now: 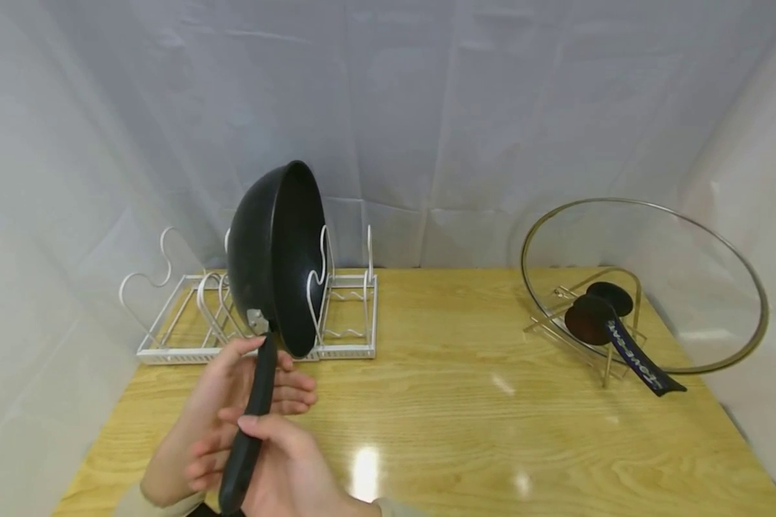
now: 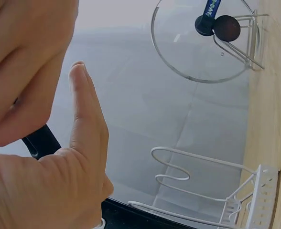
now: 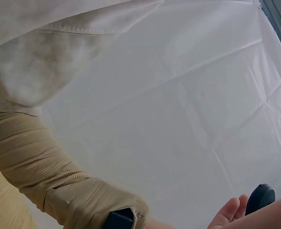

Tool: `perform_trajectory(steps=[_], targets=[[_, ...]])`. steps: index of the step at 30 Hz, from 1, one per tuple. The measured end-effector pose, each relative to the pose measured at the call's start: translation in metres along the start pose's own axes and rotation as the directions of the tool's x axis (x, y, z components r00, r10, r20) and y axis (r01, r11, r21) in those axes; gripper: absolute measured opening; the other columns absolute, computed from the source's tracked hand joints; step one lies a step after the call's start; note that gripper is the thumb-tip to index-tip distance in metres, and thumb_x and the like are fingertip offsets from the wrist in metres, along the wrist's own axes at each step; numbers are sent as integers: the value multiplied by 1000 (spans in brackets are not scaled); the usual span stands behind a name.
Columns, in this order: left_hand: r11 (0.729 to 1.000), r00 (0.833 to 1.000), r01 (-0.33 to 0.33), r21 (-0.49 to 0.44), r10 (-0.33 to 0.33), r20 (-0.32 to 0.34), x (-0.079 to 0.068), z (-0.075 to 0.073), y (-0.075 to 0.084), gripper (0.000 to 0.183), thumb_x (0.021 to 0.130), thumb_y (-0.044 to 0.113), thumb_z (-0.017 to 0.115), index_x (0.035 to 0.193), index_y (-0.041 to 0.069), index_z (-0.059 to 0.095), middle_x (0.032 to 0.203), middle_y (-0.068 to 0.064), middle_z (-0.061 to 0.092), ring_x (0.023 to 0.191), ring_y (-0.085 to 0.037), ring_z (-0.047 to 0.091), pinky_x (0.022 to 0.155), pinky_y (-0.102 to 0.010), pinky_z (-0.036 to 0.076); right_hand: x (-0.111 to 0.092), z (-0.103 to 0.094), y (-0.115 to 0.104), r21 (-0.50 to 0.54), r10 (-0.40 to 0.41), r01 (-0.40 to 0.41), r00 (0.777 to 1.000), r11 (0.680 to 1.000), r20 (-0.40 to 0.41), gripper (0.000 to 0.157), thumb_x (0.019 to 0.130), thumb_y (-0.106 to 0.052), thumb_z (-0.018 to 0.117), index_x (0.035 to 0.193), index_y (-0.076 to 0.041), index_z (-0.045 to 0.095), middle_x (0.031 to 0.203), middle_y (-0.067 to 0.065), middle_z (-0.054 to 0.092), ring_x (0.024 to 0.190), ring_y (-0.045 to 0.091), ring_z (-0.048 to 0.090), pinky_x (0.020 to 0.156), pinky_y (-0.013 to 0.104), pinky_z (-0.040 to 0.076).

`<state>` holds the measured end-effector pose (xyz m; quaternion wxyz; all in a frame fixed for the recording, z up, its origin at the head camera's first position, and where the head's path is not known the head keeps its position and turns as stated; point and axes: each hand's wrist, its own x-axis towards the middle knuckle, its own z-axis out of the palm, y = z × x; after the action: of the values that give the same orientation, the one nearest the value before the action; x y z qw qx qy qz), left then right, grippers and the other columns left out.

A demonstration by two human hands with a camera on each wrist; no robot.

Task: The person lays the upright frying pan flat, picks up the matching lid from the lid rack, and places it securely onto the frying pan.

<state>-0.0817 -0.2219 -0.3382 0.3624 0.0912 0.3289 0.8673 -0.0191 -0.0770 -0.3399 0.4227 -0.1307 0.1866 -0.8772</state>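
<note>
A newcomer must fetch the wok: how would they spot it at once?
On the table's left side is a white rack. In it, on its side, is the wok, its handle held by the left hand and right hand. It is deep and black, unlike the clear lid at right.

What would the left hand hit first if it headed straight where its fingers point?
The left hand points rightward over the table; it would probably first meet the glass lid or its stand, though depth is unclear.

A creased tan sleeve (image 3: 59, 186) ends in a finely ribbed cuff (image 3: 141, 210)
</note>
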Motion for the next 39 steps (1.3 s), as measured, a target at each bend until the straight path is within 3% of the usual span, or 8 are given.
perform_trajectory(steps=[6, 15, 20, 25, 30, 36, 39], targets=[[1000, 1000, -7, 5, 7, -29, 0, 2, 0, 52, 103, 35, 11, 106, 4, 53, 106, -23, 65, 96, -32, 65, 94, -41, 47, 1, 5, -2, 4, 16, -16, 999, 1000, -45, 15, 91, -16, 42, 98, -19, 55, 88, -6, 65, 83, 6, 61, 86, 24, 45], [999, 999, -2, -47, 4, 45, 0, 1, 4, 54, 102, 34, 8, 115, 1, 49, 107, -18, 62, 94, -27, 64, 90, -35, 48, 1, 9, -4, 1, 130, -131, 987, 991, -98, 25, 92, -29, 46, 76, -17, 61, 67, -9, 61, 64, 2, 59, 70, 18, 48], [997, 1000, -27, -75, 28, 4, -1, 3, 2, 49, 103, 31, 12, 114, 2, 50, 102, -13, 62, 79, -22, 63, 76, -28, 51, 2, 11, -1, 27, 179, -177, 972, 984, -150, 25, 89, -32, 47, 70, -19, 56, 61, -10, 54, 57, 3, 51, 63, 18, 42], [996, 999, -37, -85, 35, -22, -2, 7, 0, 41, 103, 29, 15, 113, 5, 47, 99, -11, 61, 74, -20, 63, 73, -28, 52, 3, 15, 3, 77, 198, -186, 960, 980, -199, 24, 87, -32, 45, 66, -20, 47, 61, -11, 42, 55, 3, 39, 57, 15, 33], [1000, 998, -14, -28, 12, -59, -3, 11, 1, 33, 103, 26, 19, 111, 8, 45, 95, -7, 61, 70, -18, 63, 69, -26, 51, 4, 17, 4, 82, 198, -186, 964, 979, -176, 26, 87, -30, 46, 64, -20, 44, 60, -12, 38, 52, 1, 34, 53, 12, 28], [999, 998, 36, 37, -34, -62, 0, 16, 1, 30, 103, 19, 22, 101, 7, 49, 77, -2, 61, 65, -12, 62, 64, -21, 50, 4, 17, 3, 66, 209, -200, 961, 977, -181, 26, 88, -26, 47, 64, -19, 42, 63, -11, 36, 53, 1, 33, 52, 11, 27], [996, 992, 62, 68, -54, -118, -2, 19, 1, 27, 103, 19, 27, 97, 8, 51, 74, 1, 59, 63, -11, 61, 64, -21, 49, 4, 16, 2, 77, 217, -208, 964, 975, -153, 24, 89, -24, 46, 66, -19, 42, 63, -11, 37, 54, 1, 34, 53, 11, 29]])
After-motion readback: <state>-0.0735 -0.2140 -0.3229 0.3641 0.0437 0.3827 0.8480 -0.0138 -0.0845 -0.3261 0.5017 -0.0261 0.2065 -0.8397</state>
